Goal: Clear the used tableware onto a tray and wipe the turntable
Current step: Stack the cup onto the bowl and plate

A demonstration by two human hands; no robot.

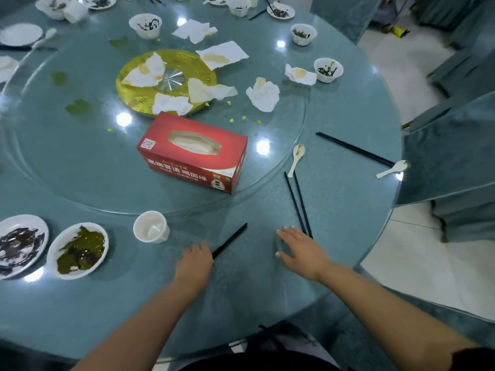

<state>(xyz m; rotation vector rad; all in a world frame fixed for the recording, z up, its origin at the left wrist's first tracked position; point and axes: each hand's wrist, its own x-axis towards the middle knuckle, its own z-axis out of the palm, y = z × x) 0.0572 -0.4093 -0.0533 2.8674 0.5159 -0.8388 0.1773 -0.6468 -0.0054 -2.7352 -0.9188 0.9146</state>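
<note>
A person's left hand (197, 257) is curling around the near end of a black chopstick pair (230, 241) at the table's six o'clock edge, while the right hand (300, 247) is lying flat and holding nothing, fingertips reaching toward a second chopstick pair (298, 203) just at its one o'clock. Nearest the left hand, at ten o'clock, a white cup (151, 226) is standing empty; farther toward nine o'clock two soiled plates (77, 250) are waiting side by side. A white spoon (297, 156) is lying just off the rim of the glass turntable (67, 162), with another spoon (392, 169) and more chopsticks (353, 149) out toward three o'clock. On the turntable itself a red tissue box (192, 152) is sitting near the gold centre disc (128, 76), and crumpled stained napkins (263, 94) and green food scraps are littering the glass toward twelve o'clock, where small used bowls (328, 70) are ringing the far side. No tray is showing, and by all appearances the clearing is only beginning: nearly all tableware is remaining in place and the wiping is yet to start.
</note>
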